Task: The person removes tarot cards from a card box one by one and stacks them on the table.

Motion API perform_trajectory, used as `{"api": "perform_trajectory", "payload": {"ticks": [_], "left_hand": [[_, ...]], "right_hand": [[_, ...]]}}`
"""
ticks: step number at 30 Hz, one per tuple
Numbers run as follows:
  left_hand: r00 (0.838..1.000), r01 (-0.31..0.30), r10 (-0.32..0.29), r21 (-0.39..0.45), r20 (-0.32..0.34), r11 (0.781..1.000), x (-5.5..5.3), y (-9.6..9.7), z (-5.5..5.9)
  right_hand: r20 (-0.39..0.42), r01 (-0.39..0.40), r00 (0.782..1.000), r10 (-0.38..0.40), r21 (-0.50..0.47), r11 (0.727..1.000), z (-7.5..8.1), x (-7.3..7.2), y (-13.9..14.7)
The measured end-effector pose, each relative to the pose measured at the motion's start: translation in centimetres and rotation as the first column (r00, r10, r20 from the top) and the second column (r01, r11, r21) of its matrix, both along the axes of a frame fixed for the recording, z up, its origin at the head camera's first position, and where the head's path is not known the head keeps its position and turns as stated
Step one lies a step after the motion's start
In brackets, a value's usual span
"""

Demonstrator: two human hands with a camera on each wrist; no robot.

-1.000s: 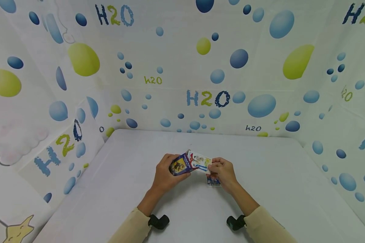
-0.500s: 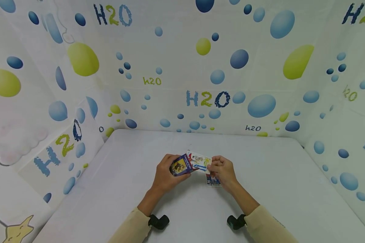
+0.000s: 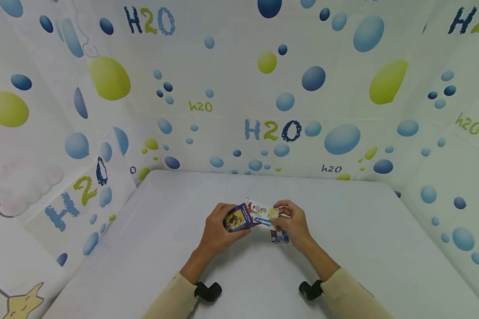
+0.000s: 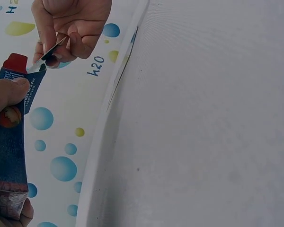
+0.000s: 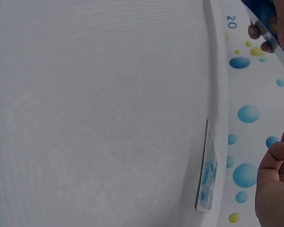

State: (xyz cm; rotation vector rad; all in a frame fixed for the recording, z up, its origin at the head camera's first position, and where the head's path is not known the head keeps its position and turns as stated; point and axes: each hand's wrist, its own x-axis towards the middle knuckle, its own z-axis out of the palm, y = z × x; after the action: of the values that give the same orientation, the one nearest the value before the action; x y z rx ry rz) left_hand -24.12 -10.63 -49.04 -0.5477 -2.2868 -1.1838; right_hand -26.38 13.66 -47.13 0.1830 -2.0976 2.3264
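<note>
My left hand [image 3: 217, 227] grips a dark blue card box [image 3: 237, 219] with a yellow picture panel. Its open end is tilted toward the right, and a red flap [image 4: 15, 62] stands up there in the left wrist view. A white-bordered picture card [image 3: 262, 213] sticks out of that end. My right hand [image 3: 296, 223] pinches the card's outer edge between thumb and fingers. Below the right hand, a bluish picture card [image 3: 280, 238] lies on the table, partly covered by that hand in the head view. The right wrist view shows this loose card flat near the table's edge.
A white cloth covers the table [image 3: 151, 248]. Behind and along both sides stands a white curtain [image 3: 239, 79] printed with blue and green drops and H2O lettering. Dark wrist devices [image 3: 209, 291] sit at both sleeve cuffs.
The fingers of my right hand have shifted and spread a little at the card's edge. The box and the protruding card stay almost where they were.
</note>
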Motion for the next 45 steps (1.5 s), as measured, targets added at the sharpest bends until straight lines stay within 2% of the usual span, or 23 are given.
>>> {"api": "perform_trajectory", "payload": {"ticks": [5,10,17,35,45], "left_hand": [[1.000,0.004,-0.004,-0.002,0.019,1.000,-0.1,-0.1,0.0],[0.999,0.023,-0.022,-0.004,0.043,1.000,-0.1,-0.1,0.0],[0.999,0.032,-0.031,-0.019,0.026,0.999,-0.1,-0.2,-0.1],[0.998,0.061,-0.060,-0.027,0.037,0.998,0.0,-0.4,0.0],[0.998,0.042,-0.041,-0.021,0.044,0.999,0.0,-0.5,0.0]], "right_hand": [[-0.028,0.001,1.000,0.000,0.031,1.000,0.2,0.0,0.0],[-0.052,-0.017,0.998,0.023,0.112,0.994,0.4,0.1,-0.1],[-0.066,-0.020,0.997,0.032,0.182,0.983,0.5,-0.1,-0.3],[-0.125,-0.052,0.988,0.088,0.264,0.963,1.0,0.1,-0.6],[-0.127,-0.033,0.989,0.073,0.294,0.955,1.2,0.2,-0.4]]}}
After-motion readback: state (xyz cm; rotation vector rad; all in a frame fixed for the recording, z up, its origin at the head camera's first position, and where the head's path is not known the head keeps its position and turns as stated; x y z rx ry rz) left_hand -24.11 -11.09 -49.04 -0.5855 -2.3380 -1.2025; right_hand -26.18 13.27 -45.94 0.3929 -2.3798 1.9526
